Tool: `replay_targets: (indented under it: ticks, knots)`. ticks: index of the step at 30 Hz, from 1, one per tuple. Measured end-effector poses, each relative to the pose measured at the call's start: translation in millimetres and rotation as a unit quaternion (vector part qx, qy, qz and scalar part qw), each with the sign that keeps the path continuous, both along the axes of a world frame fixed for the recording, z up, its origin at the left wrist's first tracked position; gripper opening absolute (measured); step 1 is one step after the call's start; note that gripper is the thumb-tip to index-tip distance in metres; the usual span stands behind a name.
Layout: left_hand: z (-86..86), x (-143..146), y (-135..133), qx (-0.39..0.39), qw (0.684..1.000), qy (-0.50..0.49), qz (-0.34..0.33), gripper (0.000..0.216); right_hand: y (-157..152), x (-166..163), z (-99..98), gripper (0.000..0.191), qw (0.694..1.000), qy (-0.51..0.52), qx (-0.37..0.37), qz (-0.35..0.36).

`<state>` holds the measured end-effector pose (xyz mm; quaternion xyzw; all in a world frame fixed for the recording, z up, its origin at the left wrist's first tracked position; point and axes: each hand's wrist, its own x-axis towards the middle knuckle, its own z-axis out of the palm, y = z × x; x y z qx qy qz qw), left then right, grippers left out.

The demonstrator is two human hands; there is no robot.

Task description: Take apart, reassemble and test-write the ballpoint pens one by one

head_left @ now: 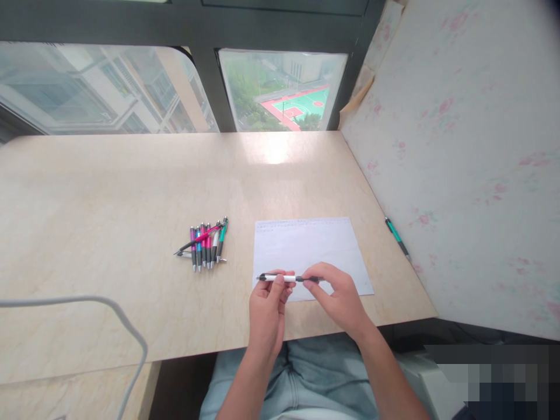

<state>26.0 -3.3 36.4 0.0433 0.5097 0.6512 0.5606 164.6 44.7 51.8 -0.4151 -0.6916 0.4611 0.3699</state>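
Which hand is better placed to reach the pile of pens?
Probably the left hand: it's nearer the pen pile. The right hand sits farther away, and both hold the white pen.

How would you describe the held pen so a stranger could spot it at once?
On the table, find the paper. Over its near part, the left hand and right hand hold a white pen with dark ends. Unlike the pens heaped to the left, it alone is held.
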Motion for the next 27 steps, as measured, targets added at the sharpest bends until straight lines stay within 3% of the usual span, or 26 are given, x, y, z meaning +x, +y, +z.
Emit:
replay_targets:
  ticks: [1, 4, 7, 9, 14, 19, 21, 23, 27]
  knots:
    - [-1.3, 0, 0, 0.002, 1.0, -0.012, -0.001, 0.027, 0, 0, 0.9, 0.007, 1.0, 0.003, 0.015, 0.004]
    - [-5.2, -1, 0, 0.008, 0.999, -0.031, -0.01, 0.026, -2, 0, 1.1, 0.025, 1.0, 0.001, -0.004, 0.004]
    - [-7.5, -2, -1, 0.014, 1.0, -0.026, -0.009, 0.025, -2, -1, -0.2, 0.013, 0.998, -0.006, -0.055, -0.001]
    - [-8.0, -2, -1, 0.018, 1.0, -0.019, -0.009, 0.025, -1, -1, -0.8, 0.022, 0.998, -0.01, -0.065, -0.01]
    - [-8.0, -4, -3, 0.024, 0.999, -0.025, -0.013, 0.024, -1, 0, -5.9, 0.007, 0.999, 0.002, -0.022, -0.025]
    - [-9.6, -5, -4, 0.024, 0.999, -0.03, -0.016, 0.024, -6, -3, -16.9, 0.022, 0.995, 0.062, -0.058, -0.056]
    - [-10.8, -5, -4, 0.025, 0.999, -0.028, -0.015, 0.025, -6, -3, -18.9, 0.014, 0.992, 0.044, -0.101, -0.06]
    - [-11.9, -6, -4, 0.026, 0.999, -0.025, -0.015, 0.025, -6, -2, -19.1, 0.023, 0.991, 0.015, -0.118, -0.055]
    - [-12.9, -7, -4, 0.026, 0.999, -0.023, -0.014, 0.025, -5, -1, -18.1, 0.015, 0.995, 0.009, -0.073, -0.074]
